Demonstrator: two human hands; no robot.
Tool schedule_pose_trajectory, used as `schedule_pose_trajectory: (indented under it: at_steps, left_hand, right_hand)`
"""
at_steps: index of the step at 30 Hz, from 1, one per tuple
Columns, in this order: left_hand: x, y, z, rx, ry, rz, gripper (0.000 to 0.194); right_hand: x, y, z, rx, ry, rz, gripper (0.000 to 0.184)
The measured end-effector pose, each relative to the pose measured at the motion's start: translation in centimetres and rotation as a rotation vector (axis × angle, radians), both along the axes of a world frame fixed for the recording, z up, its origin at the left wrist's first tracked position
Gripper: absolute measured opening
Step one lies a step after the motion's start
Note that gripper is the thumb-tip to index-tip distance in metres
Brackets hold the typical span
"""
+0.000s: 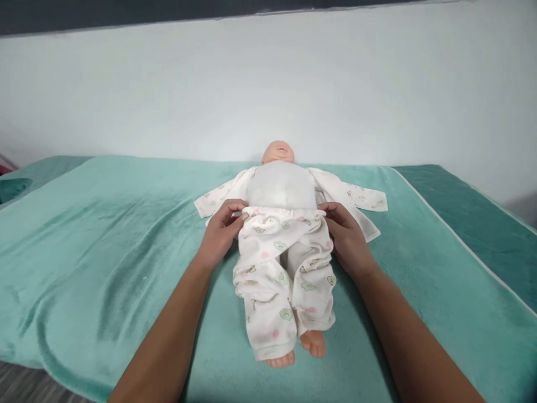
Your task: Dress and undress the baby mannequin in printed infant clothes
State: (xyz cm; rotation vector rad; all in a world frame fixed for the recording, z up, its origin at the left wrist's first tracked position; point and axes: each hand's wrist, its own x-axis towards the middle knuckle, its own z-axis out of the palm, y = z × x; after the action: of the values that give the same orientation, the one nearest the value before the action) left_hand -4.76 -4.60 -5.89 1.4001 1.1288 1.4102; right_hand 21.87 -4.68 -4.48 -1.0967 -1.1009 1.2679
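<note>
- The printed baby pants (268, 268) are in the centre and lower centre of the frame: white cloth with green cloud shapes, pink spots and small figures, a gathered waistband, and legs bunched into folds.
- They are on a baby doll (278, 152) lying on its back, with its head at upper centre, its pale cloth torso bare above the waistband, and its feet (312, 342) showing past the hems at lower centre.
- A matching printed jacket (364, 197) lies open around the torso, its sleeves spread to both sides.
- The left hand (221, 230) pinches the waistband's left corner, and the right hand (347, 234) pinches its right corner; the hands are apart, with the doll's hips between them.
- Both bare forearms slant inward from the bottom corners, wrists low and fingers curled toward the middle.
- A teal blanket (126, 235) lies beneath, before a pale wall (268, 78).
</note>
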Motion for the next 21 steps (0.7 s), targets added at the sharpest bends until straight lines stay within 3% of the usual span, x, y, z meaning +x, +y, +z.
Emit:
schedule_pose_trajectory:
  at_steps: [7, 13, 16, 19, 21]
  left_hand:
    - [0.2, 0.7, -0.2, 0.103, 0.064, 0.017, 0.015]
    - [1.1, 2.2, -0.1, 0.031, 0.022, 0.197, 0.021]
    - [1.9, 2.7, 0.3, -0.111, -0.097, 0.283, 0.025]
    - [2.2, 2.8, 0.4, -0.225, -0.132, 0.301, 0.024]
    - [2.2, 2.9, 0.1, -0.198, -0.068, 0.257, 0.023]
  right_hand:
    - [-0.2, 0.3, -0.4, 0.147, -0.195, -0.056, 0.022]
    - [-0.6, 0.7, -0.2, -0.014, -0.032, -0.065, 0.026]
    - [-0.7, 1.1, 0.0, -0.074, 0.042, -0.038, 0.030]
    - [-0.8, 1.4, 0.0, -0.104, 0.095, -0.004, 0.034]
    - [-0.8, 1.4, 0.1, -0.108, 0.104, 0.000, 0.035]
